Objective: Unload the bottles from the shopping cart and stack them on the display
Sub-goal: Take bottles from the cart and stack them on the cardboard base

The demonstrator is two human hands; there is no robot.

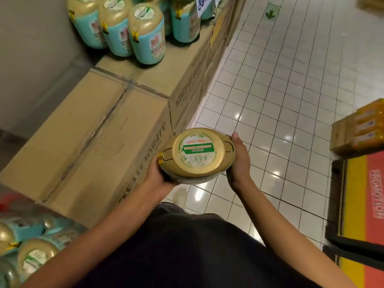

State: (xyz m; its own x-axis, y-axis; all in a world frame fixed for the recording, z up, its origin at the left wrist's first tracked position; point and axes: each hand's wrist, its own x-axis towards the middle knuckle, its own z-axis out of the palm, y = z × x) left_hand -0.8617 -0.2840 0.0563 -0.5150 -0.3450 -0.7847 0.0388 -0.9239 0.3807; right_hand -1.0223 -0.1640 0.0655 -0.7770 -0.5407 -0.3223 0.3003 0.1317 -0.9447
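Observation:
I hold one large bottle (197, 155) upright between both hands in front of me; its gold lid with a green and white sticker faces the camera. My left hand (158, 175) grips its left side and underside. My right hand (240, 161) holds its right side, thumb up along the edge. The display is a row of cardboard boxes (99, 138) on my left. Several matching bottles with gold tops and turquoise labels (145, 36) stand on the far boxes. More of these bottles (31, 246) lie at the lower left; the cart itself is not clearly seen.
White tiled floor (280, 90) stretches to the right of the boxes. A red and yellow promotion stand (365, 204) with yellow packs (361, 129) above it is at the right edge. A grey wall (31, 59) runs behind the boxes. A price sign (204, 3) hangs at the top.

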